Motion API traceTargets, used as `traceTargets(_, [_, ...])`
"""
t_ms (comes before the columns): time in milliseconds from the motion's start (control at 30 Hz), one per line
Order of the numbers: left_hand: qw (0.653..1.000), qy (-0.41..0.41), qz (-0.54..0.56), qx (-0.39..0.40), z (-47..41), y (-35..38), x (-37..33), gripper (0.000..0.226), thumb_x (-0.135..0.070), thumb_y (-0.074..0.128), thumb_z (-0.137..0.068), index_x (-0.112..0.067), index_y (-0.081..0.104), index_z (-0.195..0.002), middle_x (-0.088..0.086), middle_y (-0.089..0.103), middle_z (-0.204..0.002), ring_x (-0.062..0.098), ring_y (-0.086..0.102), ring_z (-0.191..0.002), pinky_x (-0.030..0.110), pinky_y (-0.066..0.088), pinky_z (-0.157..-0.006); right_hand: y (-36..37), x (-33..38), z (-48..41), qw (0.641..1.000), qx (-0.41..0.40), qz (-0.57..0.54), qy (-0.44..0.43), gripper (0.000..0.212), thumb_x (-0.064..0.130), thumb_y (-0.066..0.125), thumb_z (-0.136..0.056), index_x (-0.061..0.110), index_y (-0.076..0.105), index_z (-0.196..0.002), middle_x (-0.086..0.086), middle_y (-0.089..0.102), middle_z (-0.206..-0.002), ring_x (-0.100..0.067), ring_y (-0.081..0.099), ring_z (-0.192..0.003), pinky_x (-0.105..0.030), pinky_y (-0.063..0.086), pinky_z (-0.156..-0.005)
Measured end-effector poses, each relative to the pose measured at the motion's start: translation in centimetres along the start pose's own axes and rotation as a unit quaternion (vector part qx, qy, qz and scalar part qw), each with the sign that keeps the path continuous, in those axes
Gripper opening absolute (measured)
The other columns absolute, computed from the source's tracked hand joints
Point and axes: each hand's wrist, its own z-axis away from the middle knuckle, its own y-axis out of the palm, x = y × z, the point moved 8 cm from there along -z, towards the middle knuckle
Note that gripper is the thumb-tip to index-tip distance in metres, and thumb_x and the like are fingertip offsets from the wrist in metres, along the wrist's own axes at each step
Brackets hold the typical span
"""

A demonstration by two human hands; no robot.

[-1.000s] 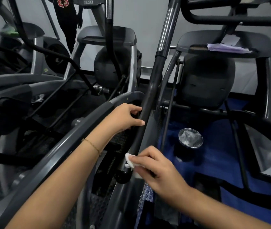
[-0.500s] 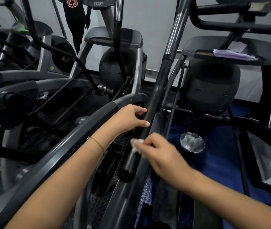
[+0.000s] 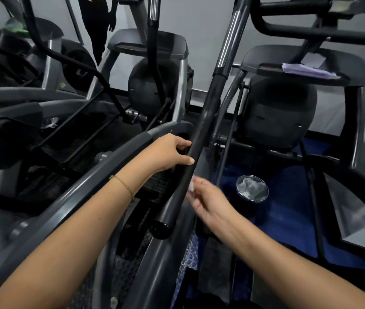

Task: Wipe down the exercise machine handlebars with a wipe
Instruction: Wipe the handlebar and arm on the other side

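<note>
Your left hand (image 3: 170, 152) is curled round the black handlebar (image 3: 206, 112), thumb laid across its near face. Just below that hold, your right hand (image 3: 212, 204) pinches a white wipe (image 3: 191, 186) at the bar's right edge; this hand is blurred. A round canister (image 3: 252, 188) stands apart, right of that hand.

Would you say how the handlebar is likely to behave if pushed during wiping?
Likely stiff: the handlebar is a thick straight bar. It may swing, as the left hand grips it, perhaps to steady it. Its smooth end looks hard, not fragile.
</note>
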Motion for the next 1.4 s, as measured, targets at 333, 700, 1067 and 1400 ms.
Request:
traceTargets(333, [1.000, 0.013, 0.008, -0.014, 0.0, -0.1, 0.2, 0.060, -0.023, 0.076, -0.075, -0.019, 0.055, -0.131, 0.003, 0.061, -0.124, 0.016, 0.058, -0.114, 0.036, 0.047, -0.100, 1.2, -2.0, -0.7, 0.990, 0.075, 0.032, 0.115, 0.032, -0.015, 0.035, -0.085, 0.005, 0.060, -0.085, -0.008, 0.066, -0.076, -0.012, 0.063, -0.061, -0.023, 0.054, -0.060])
traceTargets(700, [0.970, 0.003, 0.237, -0.053, -2.2, -1.3, 1.5, 0.025, -0.021, 0.057, -0.092, -0.012, 0.063, -0.115, -0.004, 0.061, -0.091, 0.002, 0.052, -0.068, 0.011, 0.045, -0.055, -1.5, 12.1, 0.3, 0.959, 0.023, 0.230, -0.162, 0.018, -0.002, 0.054, -0.082, 0.007, 0.065, -0.092, -0.004, 0.069, -0.079, -0.006, 0.066, -0.062, -0.014, 0.053, -0.056])
traceTargets(1067, [0.833, -0.011, 0.538, -0.132, -11.4, -4.6, -2.1, 0.021, -0.017, 0.056, -0.094, -0.013, 0.058, -0.073, 0.002, 0.057, -0.068, 0.005, 0.055, -0.054, 0.013, 0.050, -0.047, 10.9, 25.4, -5.3, 0.578, -0.009, 0.669, -0.466, 0.031, 0.009, 0.060, -0.088, 0.012, 0.060, -0.119, -0.007, 0.063, -0.113, -0.009, 0.060, -0.096, -0.030, 0.046, -0.087])
traceTargets(1400, [0.894, 0.021, 0.405, -0.189, -19.3, -2.4, -4.3, 0.019, -0.025, 0.061, -0.089, -0.007, 0.069, -0.084, 0.005, 0.064, -0.069, 0.013, 0.051, -0.065, 0.021, 0.043, -0.066, 10.4, 27.1, -11.3, 0.205, -0.087, 0.914, -0.340, 0.069, -0.002, 0.042, -0.086, 0.000, 0.008, -0.146, -0.026, 0.000, -0.154, -0.039, 0.014, -0.141, -0.045, 0.021, -0.115])
